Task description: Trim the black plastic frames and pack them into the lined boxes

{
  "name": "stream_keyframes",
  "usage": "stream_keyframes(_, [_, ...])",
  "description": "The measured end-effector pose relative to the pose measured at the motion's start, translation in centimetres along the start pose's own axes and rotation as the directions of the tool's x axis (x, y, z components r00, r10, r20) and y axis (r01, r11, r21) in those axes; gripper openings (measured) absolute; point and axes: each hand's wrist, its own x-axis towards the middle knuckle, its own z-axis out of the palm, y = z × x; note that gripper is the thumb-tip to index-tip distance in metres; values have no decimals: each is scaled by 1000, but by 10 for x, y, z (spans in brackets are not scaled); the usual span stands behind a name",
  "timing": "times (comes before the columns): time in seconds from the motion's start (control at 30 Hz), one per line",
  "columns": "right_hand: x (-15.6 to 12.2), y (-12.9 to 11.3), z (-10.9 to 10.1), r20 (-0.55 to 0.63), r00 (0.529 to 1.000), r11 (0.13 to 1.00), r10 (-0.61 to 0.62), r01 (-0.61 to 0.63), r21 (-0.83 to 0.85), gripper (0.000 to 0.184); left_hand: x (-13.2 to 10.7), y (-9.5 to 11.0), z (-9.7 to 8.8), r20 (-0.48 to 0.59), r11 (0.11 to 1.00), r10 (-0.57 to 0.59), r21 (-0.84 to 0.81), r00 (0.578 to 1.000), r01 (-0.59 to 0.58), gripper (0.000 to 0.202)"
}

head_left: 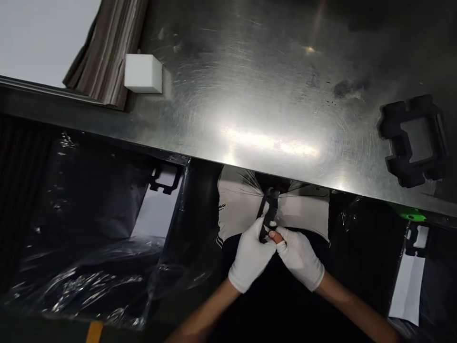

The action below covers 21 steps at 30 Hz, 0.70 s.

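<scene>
I have my left hand and right hand gripping a black part, lower centre. The tabletop carries a black bracket at right, a block upper left

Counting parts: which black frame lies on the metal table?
The upper right black frame atop the metal table; the left frame and lower right frame show below its edge; both hands hold a black piece.
</scene>
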Motion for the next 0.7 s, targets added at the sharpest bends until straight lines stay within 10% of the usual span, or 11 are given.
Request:
stream_keyframes(0.5, [-8, 0, -22, -21, 990, 988, -142, 140, -67, 55, -3, 6, -7, -11, 998, -33, 60, 999, 34, 18])
stream_keyframes(0.7, [9, -4, -72, -396, 844, 931, -362, 310, -191, 37, 19, 36, -53, 276, 968, -61, 249, 959, -10, 24])
